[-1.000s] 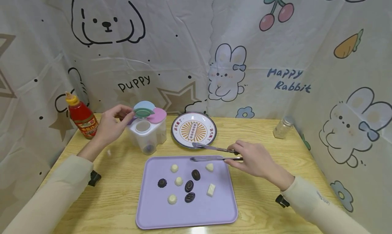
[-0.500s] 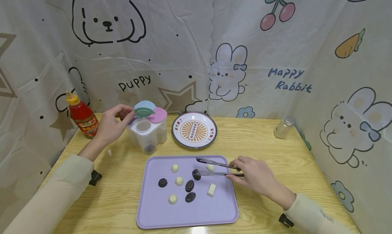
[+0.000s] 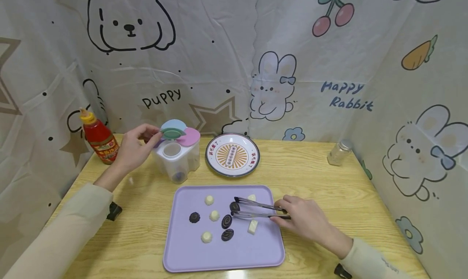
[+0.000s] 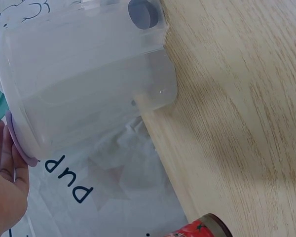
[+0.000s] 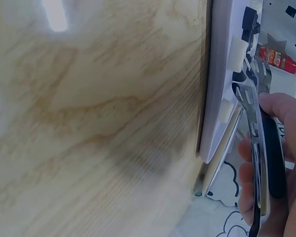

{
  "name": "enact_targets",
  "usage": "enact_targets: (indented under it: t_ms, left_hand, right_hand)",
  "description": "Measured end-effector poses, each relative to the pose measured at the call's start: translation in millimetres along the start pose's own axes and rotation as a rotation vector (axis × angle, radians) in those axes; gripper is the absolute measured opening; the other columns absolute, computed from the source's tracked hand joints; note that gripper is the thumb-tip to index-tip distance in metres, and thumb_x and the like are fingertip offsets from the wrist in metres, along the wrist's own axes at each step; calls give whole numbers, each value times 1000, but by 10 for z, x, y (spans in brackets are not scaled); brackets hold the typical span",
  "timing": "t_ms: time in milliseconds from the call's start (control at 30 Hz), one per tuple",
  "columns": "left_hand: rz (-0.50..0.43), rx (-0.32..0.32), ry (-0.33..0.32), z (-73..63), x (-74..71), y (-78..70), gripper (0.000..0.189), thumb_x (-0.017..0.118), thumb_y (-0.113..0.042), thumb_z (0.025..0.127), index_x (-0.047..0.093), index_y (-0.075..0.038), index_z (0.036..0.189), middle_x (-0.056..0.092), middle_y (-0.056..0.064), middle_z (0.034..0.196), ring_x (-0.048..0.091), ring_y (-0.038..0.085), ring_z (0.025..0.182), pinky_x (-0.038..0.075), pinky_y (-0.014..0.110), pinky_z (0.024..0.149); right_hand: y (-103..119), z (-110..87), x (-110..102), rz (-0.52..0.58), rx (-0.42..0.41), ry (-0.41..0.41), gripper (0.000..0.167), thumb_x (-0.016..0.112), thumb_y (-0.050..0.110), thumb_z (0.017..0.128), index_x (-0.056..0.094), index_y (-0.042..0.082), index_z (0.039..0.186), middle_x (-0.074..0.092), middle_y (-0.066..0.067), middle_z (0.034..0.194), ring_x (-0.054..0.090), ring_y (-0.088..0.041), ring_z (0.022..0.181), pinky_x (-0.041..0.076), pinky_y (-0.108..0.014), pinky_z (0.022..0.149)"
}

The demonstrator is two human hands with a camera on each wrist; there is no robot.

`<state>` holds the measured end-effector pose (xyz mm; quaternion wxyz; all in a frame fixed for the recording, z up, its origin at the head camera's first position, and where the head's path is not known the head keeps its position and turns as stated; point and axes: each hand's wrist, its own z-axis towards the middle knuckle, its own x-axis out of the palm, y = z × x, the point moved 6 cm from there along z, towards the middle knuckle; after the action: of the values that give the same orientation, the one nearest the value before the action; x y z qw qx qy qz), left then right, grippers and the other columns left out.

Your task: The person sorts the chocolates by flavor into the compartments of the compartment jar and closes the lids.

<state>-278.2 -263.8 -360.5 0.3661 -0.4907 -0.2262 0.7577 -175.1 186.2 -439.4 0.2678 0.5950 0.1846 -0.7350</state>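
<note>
My left hand (image 3: 137, 148) pinches the edge of the raised green lid (image 3: 172, 133) on a clear container (image 3: 175, 163) with several compartments. Below that lid a round opening shows, and a dark piece (image 4: 143, 14) lies at the bottom of the compartment. Metal tongs (image 3: 261, 215) with dark handles are gripped in my right hand (image 3: 305, 219). Their tips straddle a dark oval chocolate (image 3: 234, 206) on the purple tray (image 3: 252, 254); whether they touch it I cannot tell. Several white and dark chocolates lie around it, among them a white block (image 3: 252, 226) and a dark swirled one (image 3: 226, 221).
Behind the tray stands a patterned plate (image 3: 232, 155). A red sauce bottle (image 3: 99, 139) is at the left and a small glass shaker (image 3: 339, 153) at the back right. Pink (image 3: 189, 137) and blue lids (image 3: 174, 125) cover other compartments. A printed curtain (image 3: 219, 39) encloses the table.
My right hand has brought the tongs down and toward me, from beside the plate to around the dark oval chocolate. The left hand stays at the green lid.
</note>
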Motion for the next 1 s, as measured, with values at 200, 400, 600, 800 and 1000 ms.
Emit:
enact_targets:
  t_ms: [200, 400, 600, 800, 1000]
  left_hand:
    - [0, 7, -4, 2, 1, 5, 24, 65, -23, 106, 71, -3, 117, 73, 13, 102, 56, -1, 85, 43, 11, 77]
    - [-6, 5, -2, 2, 3, 5, 24, 65, -23, 106, 71, -3, 117, 73, 14, 103, 56, -1, 85, 44, 10, 77]
    - [-3, 3, -2, -2, 1, 4, 24, 65, -24, 106, 71, -4, 117, 73, 13, 103, 56, -1, 86, 43, 11, 77]
    - [-4, 5, -4, -5, 6, 12, 24, 65, -23, 106, 71, -3, 118, 72, 13, 103, 55, -1, 86, 43, 10, 77]
    - [1, -7, -2, -4, 7, 18, 25, 65, -25, 106, 71, -4, 119, 72, 13, 105, 55, 0, 88, 42, 10, 79]
  right_hand:
    - [29, 18, 32, 3, 3, 4, 29, 81, 47, 89, 77, 21, 101, 70, 11, 85, 55, 0, 65, 39, -19, 51]
    - [53, 50, 46, 12, -7, 1, 27, 81, 44, 90, 76, 20, 100, 66, 10, 81, 48, 3, 62, 36, -18, 50]
    - [66, 88, 58, 16, -21, -11, 25, 81, 43, 90, 76, 19, 99, 66, 11, 80, 46, 4, 61, 35, -17, 50]
    - [69, 125, 60, 27, -47, -25, 23, 84, 41, 88, 75, 20, 95, 64, 12, 78, 44, 4, 60, 34, -15, 50]
    - [41, 143, 68, 56, -59, -24, 21, 84, 38, 88, 79, 20, 97, 64, 14, 77, 41, 7, 59, 32, -13, 50]
